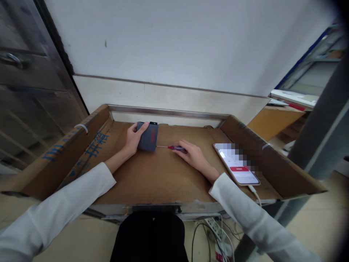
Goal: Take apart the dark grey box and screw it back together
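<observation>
My left hand grips a small dark grey box with a red label, holding it on the cardboard work surface. My right hand is closed round a small screwdriver with a red handle. Its thin metal shaft points left and its tip touches the right side of the grey box. Both arms wear white sleeves.
A phone with a lit screen lies at the right on the cardboard, a white cable running from its near end. Raised cardboard flaps wall the left and right sides. A power strip and cables lie on the floor below.
</observation>
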`<state>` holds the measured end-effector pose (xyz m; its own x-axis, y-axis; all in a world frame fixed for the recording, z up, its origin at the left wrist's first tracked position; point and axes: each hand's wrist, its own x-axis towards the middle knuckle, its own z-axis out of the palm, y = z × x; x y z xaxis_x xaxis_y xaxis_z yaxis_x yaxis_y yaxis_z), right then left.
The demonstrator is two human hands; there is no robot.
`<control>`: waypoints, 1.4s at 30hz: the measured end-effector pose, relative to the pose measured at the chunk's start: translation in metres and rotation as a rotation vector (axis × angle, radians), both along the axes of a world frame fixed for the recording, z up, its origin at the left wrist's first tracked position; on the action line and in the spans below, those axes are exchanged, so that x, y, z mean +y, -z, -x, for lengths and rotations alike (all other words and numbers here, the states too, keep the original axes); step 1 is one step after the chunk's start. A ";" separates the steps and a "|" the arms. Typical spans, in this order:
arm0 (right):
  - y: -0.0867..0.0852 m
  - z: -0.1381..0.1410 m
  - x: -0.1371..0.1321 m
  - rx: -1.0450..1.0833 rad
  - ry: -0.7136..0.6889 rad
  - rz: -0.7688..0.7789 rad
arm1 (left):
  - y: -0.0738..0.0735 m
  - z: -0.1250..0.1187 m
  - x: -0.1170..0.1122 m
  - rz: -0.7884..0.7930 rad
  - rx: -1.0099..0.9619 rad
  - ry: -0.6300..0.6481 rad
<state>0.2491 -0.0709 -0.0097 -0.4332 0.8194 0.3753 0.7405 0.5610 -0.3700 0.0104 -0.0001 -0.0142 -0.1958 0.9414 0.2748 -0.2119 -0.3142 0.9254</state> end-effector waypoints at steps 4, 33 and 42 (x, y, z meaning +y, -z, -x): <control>0.000 0.004 0.001 -0.008 0.050 -0.001 | 0.001 0.000 0.000 0.001 -0.001 0.001; 0.002 0.002 0.001 0.045 0.043 -0.004 | 0.004 0.001 0.001 -0.040 0.049 0.029; 0.003 0.000 0.002 0.129 -0.057 -0.002 | 0.002 0.000 0.001 -0.054 0.059 0.025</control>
<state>0.2488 -0.0688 -0.0125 -0.4268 0.7941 0.4328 0.6540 0.6015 -0.4588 0.0101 0.0005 -0.0164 -0.1543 0.9293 0.3354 -0.1660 -0.3590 0.9184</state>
